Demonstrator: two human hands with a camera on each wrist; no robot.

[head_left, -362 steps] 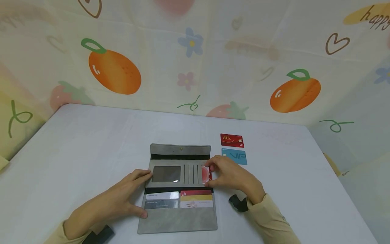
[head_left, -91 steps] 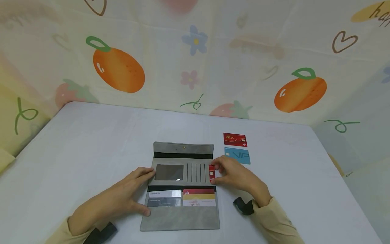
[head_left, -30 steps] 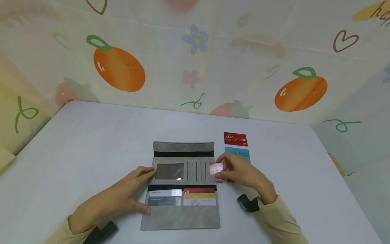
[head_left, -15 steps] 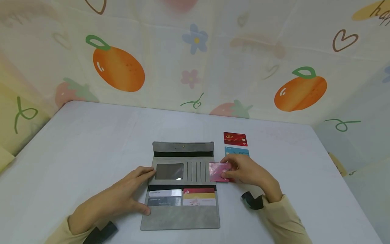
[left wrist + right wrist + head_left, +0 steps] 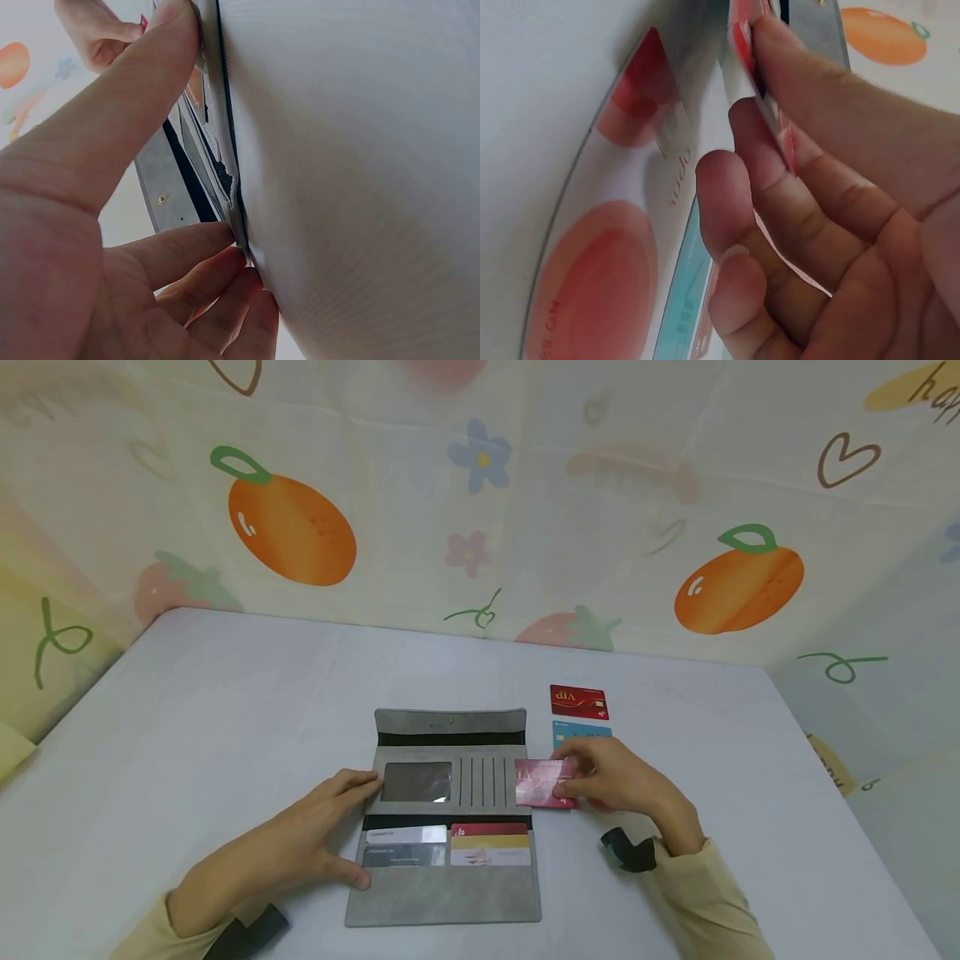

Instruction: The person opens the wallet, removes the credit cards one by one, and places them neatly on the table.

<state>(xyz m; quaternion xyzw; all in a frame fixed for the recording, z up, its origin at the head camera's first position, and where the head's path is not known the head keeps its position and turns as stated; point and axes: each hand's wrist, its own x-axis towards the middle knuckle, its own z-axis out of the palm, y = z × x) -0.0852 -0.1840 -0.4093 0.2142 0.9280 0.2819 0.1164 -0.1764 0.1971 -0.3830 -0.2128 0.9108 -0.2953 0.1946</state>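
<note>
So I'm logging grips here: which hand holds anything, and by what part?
The right hand pinches the pink card by its right end. The left hand only rests on the grey wallet's left edge.

Head view looks down over counter (image 5: 225, 710); wrist views close, low; all share wallet (image 5: 450, 893) edge.

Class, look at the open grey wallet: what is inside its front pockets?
The wallet shows four cards tucked in its front pockets, only top strips visible; the rest is covered. The vertical slots look empty.
</note>
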